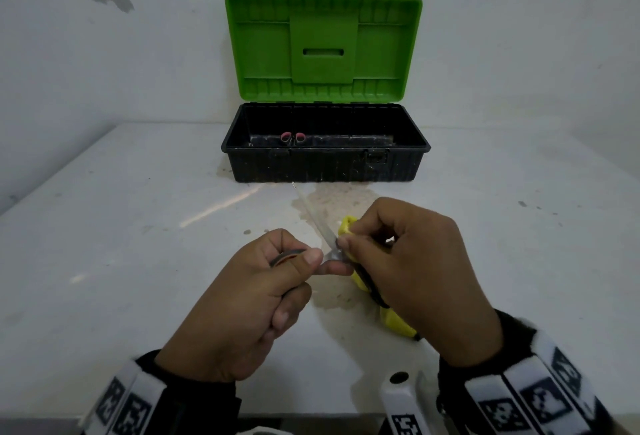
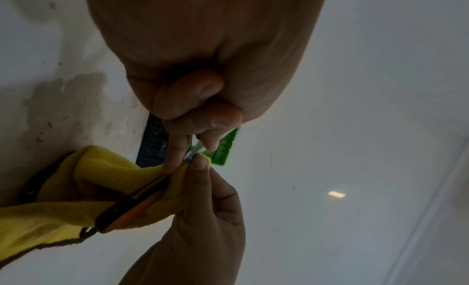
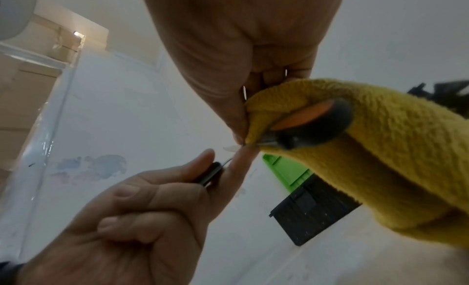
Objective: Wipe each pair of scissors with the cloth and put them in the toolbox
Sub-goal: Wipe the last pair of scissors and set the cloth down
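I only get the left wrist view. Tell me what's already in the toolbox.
Observer: The head view shows one pair of pink-handled scissors lying at the left end of the open toolbox.
Operator: Report what the left hand is gripping.
Observer: In the right wrist view, the left hand is curled round a dark handle of the scissors being wiped.
Operator: Give me the blade's direction.
Observer: From the head view, the bare blade points away from the person, toward the toolbox's front wall.

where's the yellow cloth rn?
Head view: the yellow cloth is bunched in the right hand, pinched against the scissors that the left hand holds, above the table in front of the toolbox.
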